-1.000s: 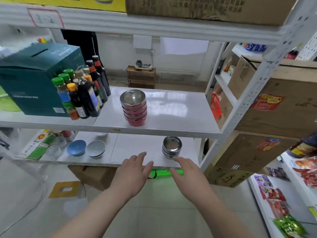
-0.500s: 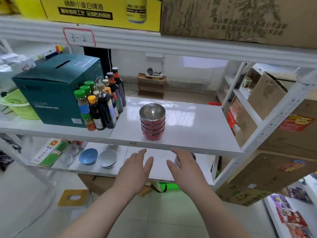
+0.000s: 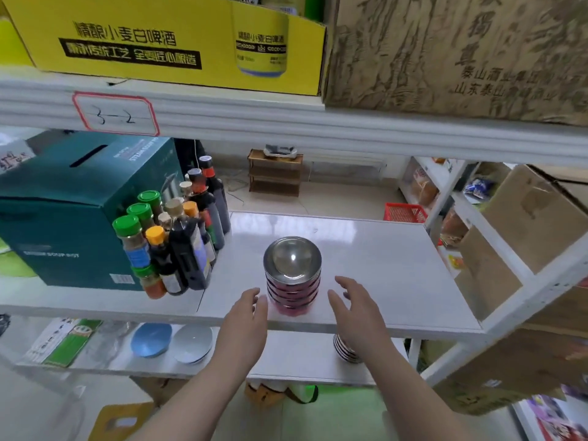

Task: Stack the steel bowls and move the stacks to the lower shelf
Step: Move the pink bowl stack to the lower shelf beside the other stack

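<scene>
two open hands (image 3: 245, 326) (image 3: 359, 316) flank bowl stack (image 3: 292, 275).

- We see a stack of bowls (image 3: 292, 276) standing near the front edge of the middle shelf (image 3: 381, 268).
- Our left hand (image 3: 243, 326) sits just left of the stack and our right hand (image 3: 358, 313) just right of it, neither touching it.
- A cluster of bottles (image 3: 178, 243) stands left of the stack, with a box (image 3: 63, 214) further left.
- On the lower shelf (image 3: 302, 358), a second stack of bowls (image 3: 345, 350) shows below our right hand; two single bowls (image 3: 171, 342) lie to the left.
</scene>
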